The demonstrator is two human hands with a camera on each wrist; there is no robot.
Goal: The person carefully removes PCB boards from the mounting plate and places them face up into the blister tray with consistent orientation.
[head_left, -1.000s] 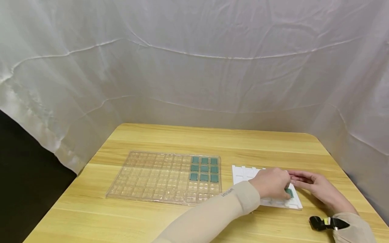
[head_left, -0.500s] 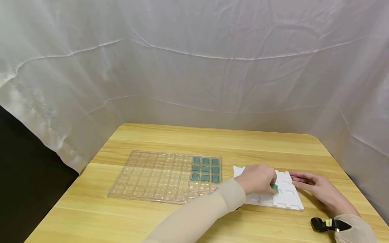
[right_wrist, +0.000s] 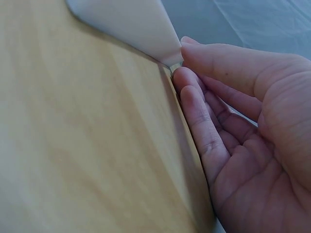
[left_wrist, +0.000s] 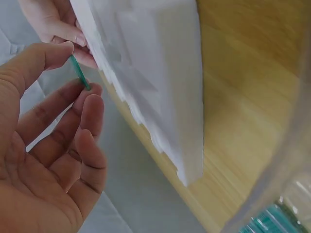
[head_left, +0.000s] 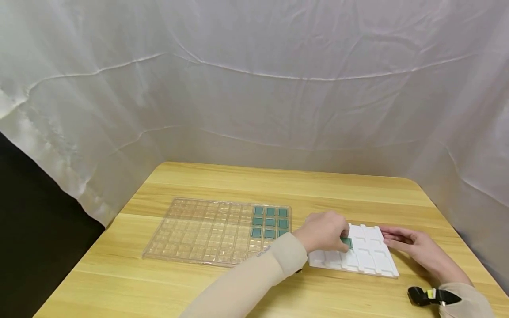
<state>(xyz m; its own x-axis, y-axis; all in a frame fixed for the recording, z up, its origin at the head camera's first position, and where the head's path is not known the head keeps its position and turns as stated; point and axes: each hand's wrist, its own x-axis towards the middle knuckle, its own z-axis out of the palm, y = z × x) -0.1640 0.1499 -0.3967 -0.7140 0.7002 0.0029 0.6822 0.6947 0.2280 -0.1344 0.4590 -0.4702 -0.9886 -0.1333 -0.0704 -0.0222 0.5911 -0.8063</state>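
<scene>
My left hand pinches a small flat green chip between thumb and fingertips. It hovers over the white pocketed tray. Seen edge-on in the left wrist view, the chip stands apart from the tray, and the other fingers curl loosely. My right hand lies at the tray's right edge. In the right wrist view its thumb and fingers hold the tray's corner. The left hand and sleeve hide the tray's left part.
A clear plastic tray with many pockets lies on the wooden table to the left. Several green chips fill pockets at its upper right. A pale curtain surrounds the table's back and sides.
My left hand has moved left over the white tray with the green chip pinched in it, uncovering the tray's right pockets. The right hand stays at the tray's edge.
</scene>
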